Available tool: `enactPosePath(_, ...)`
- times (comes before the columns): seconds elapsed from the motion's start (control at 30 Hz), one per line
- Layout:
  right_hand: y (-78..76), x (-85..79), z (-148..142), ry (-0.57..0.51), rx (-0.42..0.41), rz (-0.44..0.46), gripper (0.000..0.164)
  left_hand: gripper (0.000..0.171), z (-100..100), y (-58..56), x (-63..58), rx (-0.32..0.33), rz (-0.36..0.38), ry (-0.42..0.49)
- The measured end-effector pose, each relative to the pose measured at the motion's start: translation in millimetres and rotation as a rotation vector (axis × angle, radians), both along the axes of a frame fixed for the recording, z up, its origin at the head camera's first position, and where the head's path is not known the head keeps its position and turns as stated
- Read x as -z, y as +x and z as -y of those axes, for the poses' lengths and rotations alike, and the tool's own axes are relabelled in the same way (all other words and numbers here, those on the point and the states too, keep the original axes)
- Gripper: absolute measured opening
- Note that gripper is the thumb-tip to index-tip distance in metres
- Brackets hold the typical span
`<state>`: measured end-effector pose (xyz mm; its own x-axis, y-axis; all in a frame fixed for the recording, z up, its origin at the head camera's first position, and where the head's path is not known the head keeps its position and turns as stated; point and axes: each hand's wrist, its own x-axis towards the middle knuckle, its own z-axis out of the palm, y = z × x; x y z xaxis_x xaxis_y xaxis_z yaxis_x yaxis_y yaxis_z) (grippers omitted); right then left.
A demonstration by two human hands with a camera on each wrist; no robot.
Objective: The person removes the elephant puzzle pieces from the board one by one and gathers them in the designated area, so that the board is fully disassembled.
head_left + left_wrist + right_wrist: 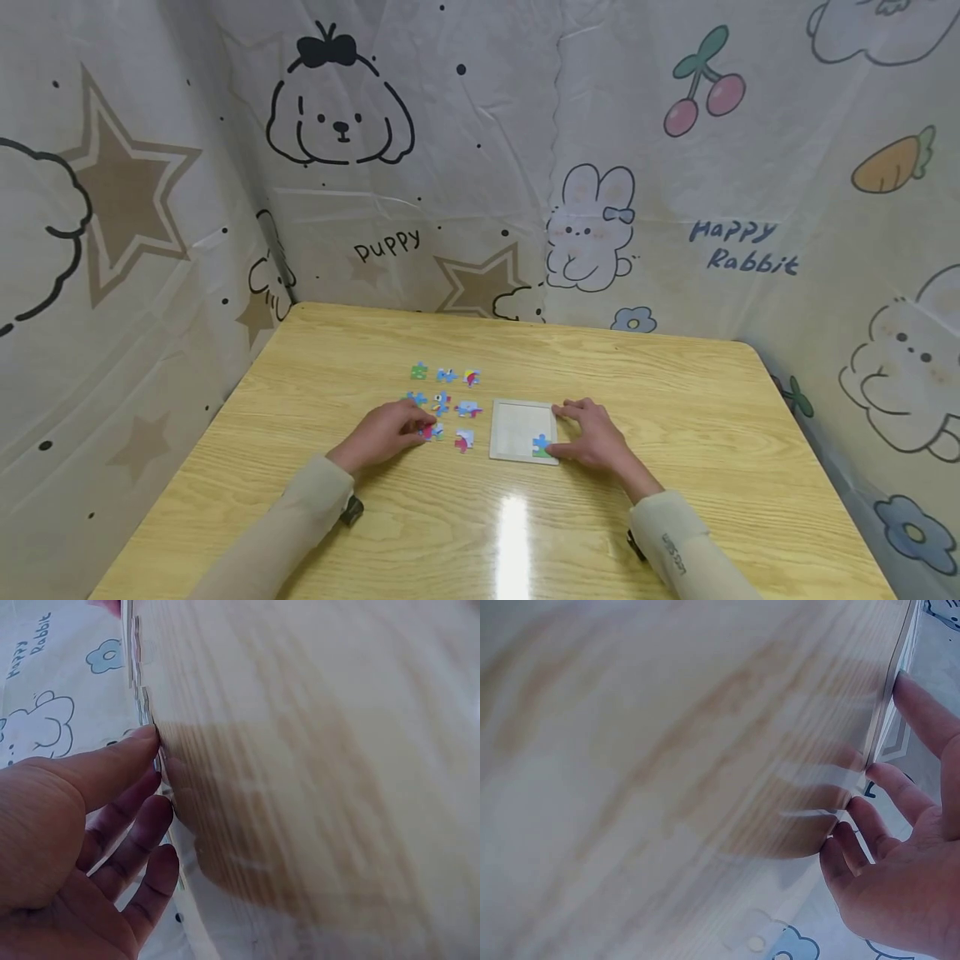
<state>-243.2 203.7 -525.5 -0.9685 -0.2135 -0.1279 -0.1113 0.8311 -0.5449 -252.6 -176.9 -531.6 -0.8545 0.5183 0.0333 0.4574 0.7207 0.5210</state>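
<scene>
In the head view my left hand (386, 433) has its thumb and fingertips at a pink and blue jigsaw piece (430, 432) on the table. Seen from the left wrist, thumb and fingers (152, 736) pinch the thin piece at table level. A pale square puzzle tray (523, 460) lies right of the loose pieces, with one blue and green piece (541, 445) in its lower right corner. My right hand (596, 437) spreads along the tray's right side, thumb near that corner and index finger at the upper one. From the right wrist, its fairly straight fingers (896, 791) touch the tabletop and tray edge.
Several loose jigsaw pieces lie in rough rows left of the tray, among them a green one (419, 371) at the back and a pink and white one (464, 440) in front. The wooden table (637, 367) meets a printed cloth (480, 125) behind.
</scene>
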Motion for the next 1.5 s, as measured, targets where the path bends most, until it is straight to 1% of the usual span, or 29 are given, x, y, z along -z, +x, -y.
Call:
enactPosePath(0.1,-0.7,1.2,0.3,0.001,0.001,0.002,0.075,0.029,0.0,0.5,0.3,-0.001,-0.003,0.007)
enactPosePath(0.17,-0.9,1.7,0.3,-0.001,0.002,0.005,0.074,0.029,-1.3,1.1,0.1,-0.024,0.002,0.02)
enactPosePath(0.3,-0.4,1.0,-0.1,0.003,0.004,0.006,0.073,0.032,-9.5,3.4,-4.4,-0.071,0.009,0.092)
enactPosePath(0.37,0.1,0.3,-0.4,0.002,0.007,0.009,0.073,0.035,-17.1,5.3,-8.2,-0.077,0.011,0.125)
enactPosePath(0.53,0.5,-0.3,-0.6,0.002,0.003,0.006,0.074,0.037,-45.7,9.8,-13.9,-0.011,0.009,0.162)
enactPosePath(0.6,0.4,0.3,-0.9,0.005,0.002,0.006,0.074,0.036,-60.3,11.1,-13.1,0.03,0.009,0.161)
enactPosePath(0.67,0.4,0.6,-1.4,0.009,0.002,0.011,0.074,0.037,-77.0,12.5,-11.7,0.067,0.033,0.165)
enactPosePath(0.77,0.1,0.2,-3.6,0.0,-0.007,0.028,0.075,0.037,-103.7,14.0,-9.0,0.115,0.052,0.138)
enactPosePath(0.83,-0.3,-1.0,-5.6,-0.007,-0.022,0.04,0.076,0.039,-121.0,14.2,-7.3,0.133,0.069,0.129)
enactPosePath(0.9,-1.2,-2.3,-7.9,-0.013,-0.045,0.051,0.076,0.04,-136.2,13.3,-4.8,0.142,0.063,0.11)
enactPosePath(0.97,-2.6,-3.2,-10.2,-0.01,-0.073,0.055,0.077,0.042,-148.4,12.5,-2.8,0.137,0.047,0.086)
enactPosePath(1.07,-4.8,-3.0,-12.6,-0.005,-0.098,0.061,0.077,0.045,-161.2,11.1,-0.4,0.102,0.033,0.05)
enactPosePath(1.17,-6.3,-1.5,-13.7,-0.003,-0.094,0.057,0.078,0.046,-169.2,10.9,0.5,0.068,0.033,0.027)
enactPosePath(1.3,-7.2,0.6,-14.1,0.004,-0.076,0.04,0.078,0.044,-175.8,11.7,1.6,0.051,0.019,0.041)
enactPosePath(1.4,-7.7,1.2,-14.1,0.007,-0.071,0.031,0.078,0.043,-178.7,12.2,1.8,0.04,0.007,0.072)
enactPosePath(1.5,-8.1,2.8,-14.1,-0.005,-0.07,0.03,0.079,0.043,-180.2,12.2,2.6,0.016,0.025,0.103)
